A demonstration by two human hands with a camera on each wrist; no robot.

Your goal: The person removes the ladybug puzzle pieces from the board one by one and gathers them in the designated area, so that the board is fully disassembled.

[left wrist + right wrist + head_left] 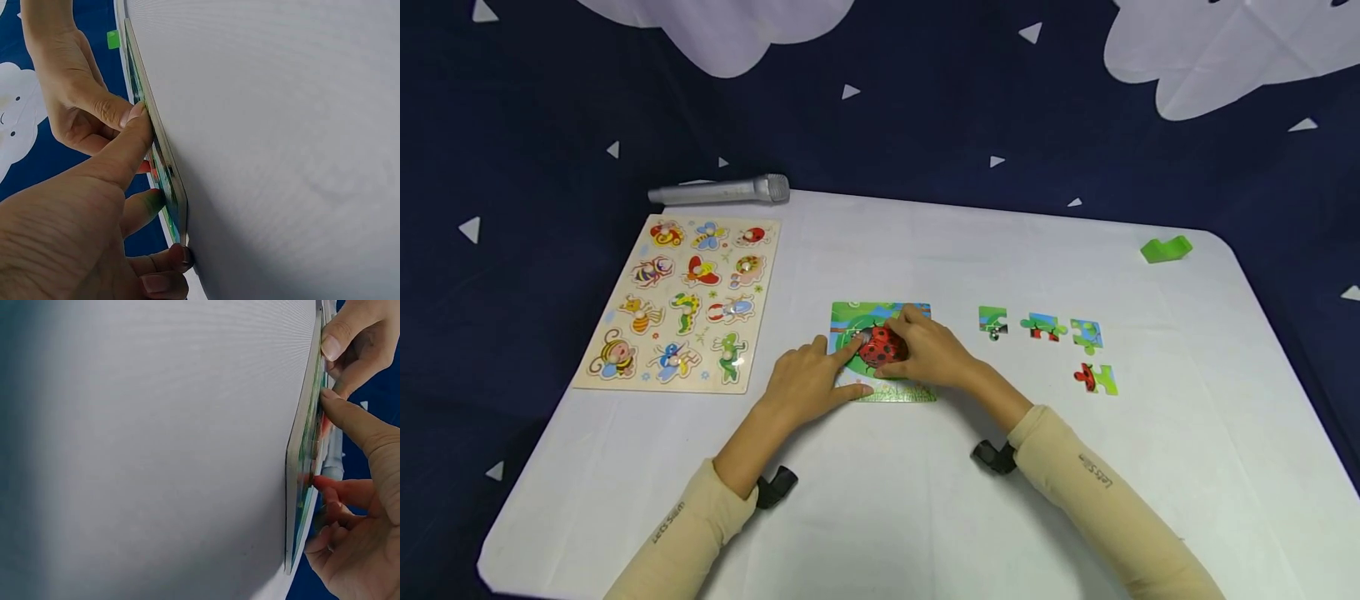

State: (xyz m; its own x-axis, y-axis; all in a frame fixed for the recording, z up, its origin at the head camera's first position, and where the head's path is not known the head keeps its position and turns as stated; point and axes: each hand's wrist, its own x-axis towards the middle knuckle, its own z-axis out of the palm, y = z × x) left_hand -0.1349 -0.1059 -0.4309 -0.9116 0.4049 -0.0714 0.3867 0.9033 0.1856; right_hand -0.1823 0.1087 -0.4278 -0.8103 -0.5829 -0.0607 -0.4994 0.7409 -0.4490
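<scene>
A small ladybug jigsaw puzzle [898, 393] in a flat tray lies on the white table, between both hands. My left hand [805, 383] is at its left side, the index fingertip touching the picture by the ladybug's head and the thumb over the lower edge. From the right, my right hand [936, 348] reaches over the puzzle, thumb and fingers spread across the red ladybug and pressing on its surface. In the right wrist view the thumb [353, 419] lies straight on the puzzle's near side. Part of the picture is hidden under the fingers.
Several loose jigsaw pieces [1043, 326] lie to the right of the puzzle. A wooden insect peg board [643, 333] is at the left, with a grey microphone [715, 192] behind it. A green block [1165, 249] stands near the far right corner.
</scene>
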